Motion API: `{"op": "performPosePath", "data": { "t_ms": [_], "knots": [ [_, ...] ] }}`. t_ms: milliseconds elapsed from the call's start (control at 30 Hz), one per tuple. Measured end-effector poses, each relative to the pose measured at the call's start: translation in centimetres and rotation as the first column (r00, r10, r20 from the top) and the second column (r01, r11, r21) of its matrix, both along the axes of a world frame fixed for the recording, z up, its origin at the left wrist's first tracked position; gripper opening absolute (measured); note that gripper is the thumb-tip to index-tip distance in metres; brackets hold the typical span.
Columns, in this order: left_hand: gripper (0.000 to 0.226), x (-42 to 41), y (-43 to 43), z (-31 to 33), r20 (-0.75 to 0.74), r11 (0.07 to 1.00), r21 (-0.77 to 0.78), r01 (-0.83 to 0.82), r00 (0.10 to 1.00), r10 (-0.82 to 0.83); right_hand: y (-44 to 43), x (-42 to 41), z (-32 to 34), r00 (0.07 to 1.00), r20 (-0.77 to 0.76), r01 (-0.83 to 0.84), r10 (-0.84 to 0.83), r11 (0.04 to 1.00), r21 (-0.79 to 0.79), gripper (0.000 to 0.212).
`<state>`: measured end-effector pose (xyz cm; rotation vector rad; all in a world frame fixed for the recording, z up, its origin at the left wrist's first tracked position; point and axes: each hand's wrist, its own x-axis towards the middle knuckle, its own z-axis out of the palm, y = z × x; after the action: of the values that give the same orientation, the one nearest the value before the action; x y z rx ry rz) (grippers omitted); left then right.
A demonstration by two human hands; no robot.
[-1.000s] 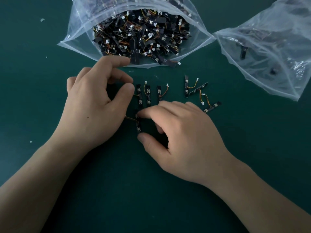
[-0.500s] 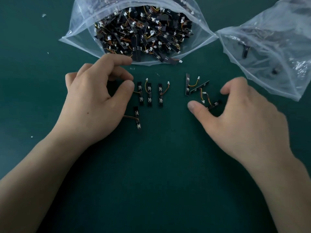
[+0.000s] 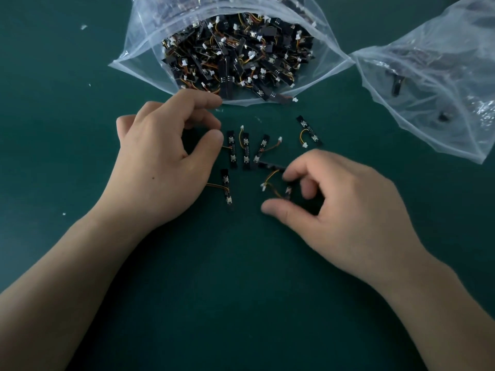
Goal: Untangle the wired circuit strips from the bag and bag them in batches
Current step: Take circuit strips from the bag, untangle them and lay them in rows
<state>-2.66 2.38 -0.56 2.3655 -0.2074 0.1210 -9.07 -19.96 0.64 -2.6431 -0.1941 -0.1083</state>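
A clear bag (image 3: 139, 46) at the top holds a tangled heap of black circuit strips (image 3: 235, 57) with orange wires and white plugs. Three loose strips (image 3: 246, 151) lie side by side on the green table below it, a fourth (image 3: 226, 188) lies just under them, and another (image 3: 308, 129) lies alone to the right. My left hand (image 3: 160, 162) rests beside the row with its fingers loosely curled; two strips' wires run under it. My right hand (image 3: 348, 210) curls its index finger and thumb round two wired strips (image 3: 273, 172) in the middle.
A second clear bag (image 3: 428, 89) lies at the right with a few dark parts inside. Small white scraps (image 3: 83, 27) dot the green table (image 3: 241, 290) at the left.
My right hand went right to the three loose strips, then came back toward the middle dragging two of them. One strip stayed behind, turned. My left hand kept still.
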Motion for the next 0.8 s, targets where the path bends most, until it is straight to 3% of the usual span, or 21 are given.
{"op": "performPosePath", "data": {
  "t_ms": [133, 433, 600, 800],
  "knots": [
    [0.035, 0.1, 0.0, 0.0, 0.015, 1.000, 0.018, 0.000, 1.000, 0.000, 0.7, -0.4, -0.1, 0.989, 0.041, -0.139, 0.139, 0.990, 0.005, 0.048],
    [0.034, 0.0, -0.1, 0.1, 0.029, 0.999, 0.042, 0.012, 1.000, -0.013, -0.1, -0.1, -0.3, 0.983, 0.049, -0.180, 0.180, 0.984, -0.001, 0.038],
    [0.035, 0.0, 0.0, 0.1, 0.029, 0.999, 0.032, 0.018, 0.999, -0.019, 0.3, 0.0, -0.9, 0.992, 0.091, -0.085, 0.084, 0.996, 0.015, 0.005],
    [0.034, 0.0, 0.0, 0.3, 0.006, 0.999, 0.028, 0.026, 1.000, -0.026, -0.5, 0.7, -1.1, 0.994, 0.090, 0.070, -0.067, 0.997, -0.023, 0.012]
  ]
}}
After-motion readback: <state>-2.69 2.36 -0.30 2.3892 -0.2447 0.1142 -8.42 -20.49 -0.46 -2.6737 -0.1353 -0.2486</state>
